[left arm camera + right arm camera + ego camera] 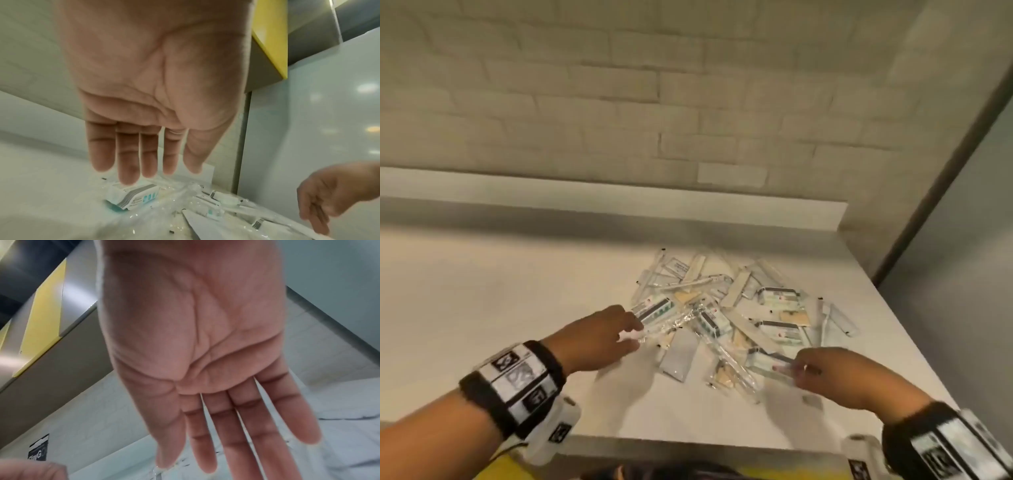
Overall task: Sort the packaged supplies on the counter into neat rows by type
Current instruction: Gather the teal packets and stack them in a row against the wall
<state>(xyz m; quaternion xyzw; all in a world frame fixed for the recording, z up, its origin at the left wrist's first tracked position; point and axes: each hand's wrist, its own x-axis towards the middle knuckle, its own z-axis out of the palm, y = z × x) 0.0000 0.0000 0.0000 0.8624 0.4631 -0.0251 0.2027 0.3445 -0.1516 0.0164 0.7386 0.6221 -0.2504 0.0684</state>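
Head view: both hands are reaching into a jumbled pile of packets (726,315) on the white surface (500,291). Left wrist view: the left hand (156,84) is hovering, fingers (127,155) straight, holding nothing. Right wrist view: the right hand (195,337) is spread flat, likewise holding nothing. Slippery overlapping wrappers could be dragging neighbours along, mixing types.

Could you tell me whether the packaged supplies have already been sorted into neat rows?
No, the packaged supplies lie in one jumbled, overlapping pile on the counter, with no rows formed.
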